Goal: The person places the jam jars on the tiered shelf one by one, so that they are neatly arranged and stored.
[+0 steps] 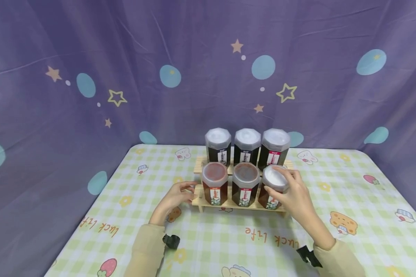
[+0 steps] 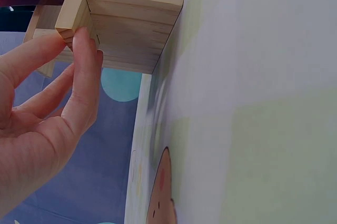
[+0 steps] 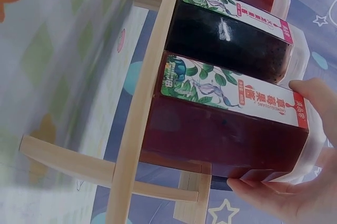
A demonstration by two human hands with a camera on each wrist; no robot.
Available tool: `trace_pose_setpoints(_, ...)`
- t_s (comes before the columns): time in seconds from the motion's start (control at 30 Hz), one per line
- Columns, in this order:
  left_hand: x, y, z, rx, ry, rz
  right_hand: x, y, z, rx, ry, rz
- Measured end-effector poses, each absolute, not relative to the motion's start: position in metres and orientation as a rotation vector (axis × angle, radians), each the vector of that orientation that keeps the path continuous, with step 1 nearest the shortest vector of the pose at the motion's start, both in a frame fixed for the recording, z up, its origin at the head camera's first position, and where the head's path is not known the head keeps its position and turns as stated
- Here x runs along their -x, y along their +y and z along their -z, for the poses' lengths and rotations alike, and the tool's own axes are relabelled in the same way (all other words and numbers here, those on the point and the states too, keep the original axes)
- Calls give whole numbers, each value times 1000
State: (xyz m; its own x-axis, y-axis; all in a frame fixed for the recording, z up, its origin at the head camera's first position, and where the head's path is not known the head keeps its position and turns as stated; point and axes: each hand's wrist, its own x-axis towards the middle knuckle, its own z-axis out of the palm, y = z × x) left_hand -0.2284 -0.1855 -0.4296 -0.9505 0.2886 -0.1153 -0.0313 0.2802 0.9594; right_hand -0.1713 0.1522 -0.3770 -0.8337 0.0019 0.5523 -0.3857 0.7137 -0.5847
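Note:
A two-step wooden rack carries jam jars, three on each step. My left hand is at the left end of the lower step. In the left wrist view, its thumb and fingers pinch the corner of the step's board. My right hand grips the white lid of the front right jam jar, thumb and fingers on opposite sides. That jar holds dark red jam and stands upright on the step, its base at the board in the right wrist view.
Beside the gripped jar stand the front middle jar and front left jar. Three darker jars with white lids stand on the raised back step. A checked cloth covers the table; a purple curtain hangs behind.

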Motion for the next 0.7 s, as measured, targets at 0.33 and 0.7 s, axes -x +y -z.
trace_pose_setpoints(0.33, 218, -181, 410, -245, 2286, -1691, 167, 155, 381, -340, -2381, -951)
trace_pose_setpoints(0.7, 227, -186, 431, -241, 2311, -1701, 162, 163, 382, -425, -2322, -931)
